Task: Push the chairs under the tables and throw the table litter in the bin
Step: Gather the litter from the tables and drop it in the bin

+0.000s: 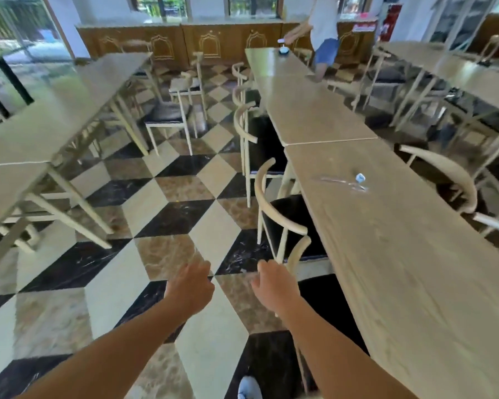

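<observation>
Left hand (189,286) hangs over the floor, fingers loose, holding nothing. Right hand (275,286) is at the back rail of the nearest chair (297,251); too blurred for us to tell whether it grips. Both arms reach forward, hands apart. We judge the task early: that chair is only partly under the tabletop (401,269), and chairs across the aisle (167,113) stand well out. The litter (343,184), a clear wrapper, lies on the tabletop. No bin in view.
</observation>
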